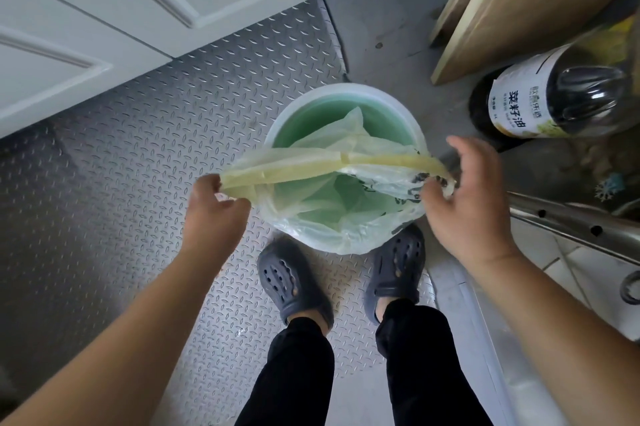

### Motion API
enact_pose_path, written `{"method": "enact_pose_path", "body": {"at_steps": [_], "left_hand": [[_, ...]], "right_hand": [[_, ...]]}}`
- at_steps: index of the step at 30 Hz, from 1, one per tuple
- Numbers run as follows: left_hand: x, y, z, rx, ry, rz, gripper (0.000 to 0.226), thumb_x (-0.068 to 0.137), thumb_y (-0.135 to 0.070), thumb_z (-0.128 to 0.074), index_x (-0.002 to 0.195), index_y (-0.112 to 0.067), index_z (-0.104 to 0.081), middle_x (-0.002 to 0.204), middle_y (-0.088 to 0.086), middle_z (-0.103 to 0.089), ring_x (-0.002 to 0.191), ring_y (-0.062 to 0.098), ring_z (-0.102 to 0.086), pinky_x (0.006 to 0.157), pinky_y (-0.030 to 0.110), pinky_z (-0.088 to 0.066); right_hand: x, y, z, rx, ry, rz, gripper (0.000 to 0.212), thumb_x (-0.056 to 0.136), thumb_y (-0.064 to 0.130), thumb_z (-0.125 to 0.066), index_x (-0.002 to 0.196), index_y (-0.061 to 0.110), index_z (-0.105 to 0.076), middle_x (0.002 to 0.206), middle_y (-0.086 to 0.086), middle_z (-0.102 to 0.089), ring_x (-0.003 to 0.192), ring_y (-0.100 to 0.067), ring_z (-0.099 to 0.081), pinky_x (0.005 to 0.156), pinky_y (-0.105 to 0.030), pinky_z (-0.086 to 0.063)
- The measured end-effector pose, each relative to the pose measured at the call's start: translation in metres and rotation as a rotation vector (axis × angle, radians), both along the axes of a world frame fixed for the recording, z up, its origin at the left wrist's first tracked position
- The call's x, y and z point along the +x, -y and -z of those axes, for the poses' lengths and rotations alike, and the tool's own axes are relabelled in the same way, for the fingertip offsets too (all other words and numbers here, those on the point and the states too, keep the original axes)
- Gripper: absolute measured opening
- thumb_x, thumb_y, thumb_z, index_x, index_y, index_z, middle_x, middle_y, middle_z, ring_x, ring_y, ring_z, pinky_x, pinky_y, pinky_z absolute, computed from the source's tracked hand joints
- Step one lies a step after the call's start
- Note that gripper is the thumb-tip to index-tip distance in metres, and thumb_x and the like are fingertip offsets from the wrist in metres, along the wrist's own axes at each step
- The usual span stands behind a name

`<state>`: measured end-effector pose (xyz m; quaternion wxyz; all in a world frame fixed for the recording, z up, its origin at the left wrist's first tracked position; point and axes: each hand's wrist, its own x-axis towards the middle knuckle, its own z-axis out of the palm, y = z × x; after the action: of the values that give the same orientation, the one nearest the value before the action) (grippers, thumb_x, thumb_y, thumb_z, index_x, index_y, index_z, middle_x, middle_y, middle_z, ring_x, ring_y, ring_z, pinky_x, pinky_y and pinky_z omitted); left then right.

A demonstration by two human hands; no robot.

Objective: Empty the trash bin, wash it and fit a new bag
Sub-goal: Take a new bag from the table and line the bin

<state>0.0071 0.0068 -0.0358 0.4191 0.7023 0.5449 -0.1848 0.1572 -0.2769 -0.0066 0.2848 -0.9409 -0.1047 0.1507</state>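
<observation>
One head-worn wide-angle view only. We look steeply down, close over our own forearms, onto the floor (145, 134) and shoes (294, 283) directly below.

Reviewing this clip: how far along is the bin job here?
Emptying looks done: the bin shows bare green inside. In hand: left hand and right hand stretch the new bag over the opening. Left: folding it over the rim. Washing can't be confirmed.

Bag (332, 190) lies in bin (294, 113), bottle (540, 103) right, shoes (294, 283) before.
</observation>
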Motion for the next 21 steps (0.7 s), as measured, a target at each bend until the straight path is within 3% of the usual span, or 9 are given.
{"method": "enact_pose_path", "body": {"at_steps": [4,6,8,11,13,16,18,20,21], "left_hand": [[0.013,0.005,-0.018,0.286,0.255,0.648,0.078,0.078,-0.030,-0.077,0.144,-0.020,-0.037,0.145,0.006,-0.040,0.118,0.019,-0.047,0.096,0.037,-0.044],[0.026,0.005,-0.021,0.372,0.304,0.787,0.067,0.078,-0.029,-0.077,0.138,-0.017,-0.050,0.142,0.009,-0.047,0.122,0.029,-0.050,0.101,0.043,-0.044],[0.041,0.003,-0.021,0.408,0.322,0.779,0.043,0.084,-0.021,-0.074,0.125,-0.011,-0.064,0.130,0.011,-0.059,0.114,0.035,-0.058,0.098,0.047,-0.051],[0.058,-0.002,-0.020,0.440,0.373,0.762,0.017,0.090,-0.014,-0.068,0.104,-0.007,-0.074,0.108,0.009,-0.071,0.094,0.034,-0.064,0.081,0.042,-0.054],[0.067,-0.006,-0.018,0.445,0.416,0.754,0.015,0.093,-0.015,-0.064,0.098,-0.006,-0.075,0.101,0.008,-0.071,0.089,0.033,-0.064,0.077,0.041,-0.054],[0.080,-0.009,-0.018,0.402,0.458,0.742,0.021,0.094,-0.020,-0.062,0.110,-0.009,-0.071,0.106,0.007,-0.069,0.091,0.029,-0.065,0.077,0.044,-0.057],[0.086,-0.006,-0.020,0.363,0.446,0.879,0.041,0.089,-0.030,-0.067,0.126,-0.012,-0.062,0.119,0.009,-0.064,0.099,0.029,-0.064,0.083,0.045,-0.056],[0.089,-0.001,-0.020,0.348,0.439,1.025,0.055,0.084,-0.033,-0.071,0.132,-0.009,-0.058,0.125,0.014,-0.060,0.103,0.036,-0.061,0.087,0.046,-0.054],[0.091,0.001,-0.020,0.369,0.462,1.039,0.051,0.084,-0.028,-0.072,0.129,-0.007,-0.061,0.123,0.015,-0.061,0.101,0.038,-0.061,0.086,0.046,-0.053]], "right_hand": [[0.017,-0.026,-0.003,-0.106,0.029,-0.334,0.037,0.084,0.019,-0.065,0.116,0.002,-0.064,0.110,-0.016,-0.064,0.102,-0.035,-0.056,0.093,-0.045,-0.046],[0.026,-0.037,0.000,-0.166,0.015,-0.437,0.026,0.081,0.015,-0.070,0.105,0.005,-0.071,0.101,-0.013,-0.068,0.095,-0.038,-0.059,0.088,-0.048,-0.048],[0.036,-0.044,0.002,-0.187,-0.006,-0.447,0.017,0.081,0.010,-0.068,0.096,0.008,-0.074,0.094,-0.012,-0.070,0.090,-0.039,-0.060,0.083,-0.049,-0.050],[0.050,-0.053,0.002,-0.148,-0.058,-0.303,0.017,0.084,0.009,-0.062,0.093,0.011,-0.075,0.093,-0.010,-0.069,0.090,-0.034,-0.061,0.082,-0.045,-0.051],[0.059,-0.056,0.001,-0.141,-0.120,-0.180,0.019,0.083,0.012,-0.060,0.093,0.015,-0.076,0.094,-0.006,-0.067,0.091,-0.027,-0.060,0.084,-0.037,-0.050],[0.073,-0.056,0.001,-0.103,-0.270,0.048,0.020,0.080,0.016,-0.056,0.079,0.016,-0.076,0.078,-0.007,-0.071,0.078,-0.028,-0.065,0.073,-0.036,-0.053],[0.079,-0.056,0.001,0.020,-0.399,0.232,0.020,0.081,0.015,-0.058,0.070,0.021,-0.073,0.068,0.000,-0.071,0.070,-0.022,-0.066,0.067,-0.033,-0.052],[0.082,-0.057,0.002,0.150,-0.484,0.344,0.021,0.082,0.012,-0.064,0.070,0.026,-0.072,0.070,0.006,-0.071,0.069,-0.016,-0.066,0.066,-0.030,-0.052],[0.083,-0.058,0.002,0.182,-0.500,0.354,0.018,0.082,0.012,-0.066,0.073,0.026,-0.072,0.073,0.005,-0.071,0.070,-0.015,-0.066,0.067,-0.029,-0.052]]}}
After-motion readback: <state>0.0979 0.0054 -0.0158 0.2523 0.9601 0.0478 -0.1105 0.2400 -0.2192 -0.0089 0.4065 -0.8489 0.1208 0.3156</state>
